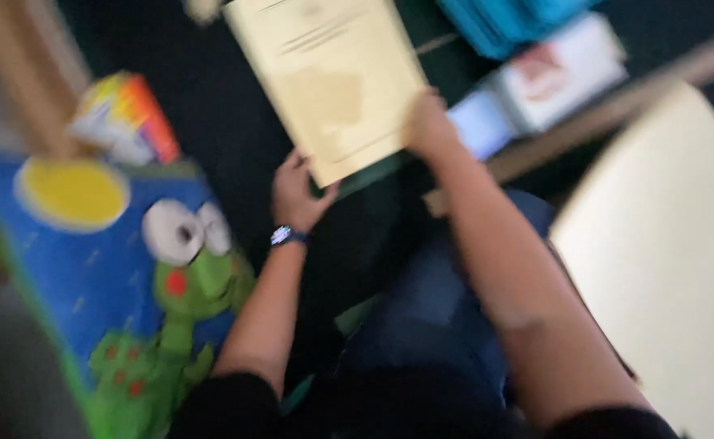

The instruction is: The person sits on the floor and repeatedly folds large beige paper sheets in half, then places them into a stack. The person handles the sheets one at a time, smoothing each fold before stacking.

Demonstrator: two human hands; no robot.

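Overhead, both hands' fingers grip a pale yellow booklet: left hand low, right hand beside.

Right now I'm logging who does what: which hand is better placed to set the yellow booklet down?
Probably the right hand: it grips the yellow booklet along its side edge, covering more of it. The left hand only pinches the bottom corner.

Blurry view. Left hand w/ wristwatch grips bottom corner of a yellow booklet; right hand holds its right edge. Blue box w/ green frog picture at left, pale board at right.
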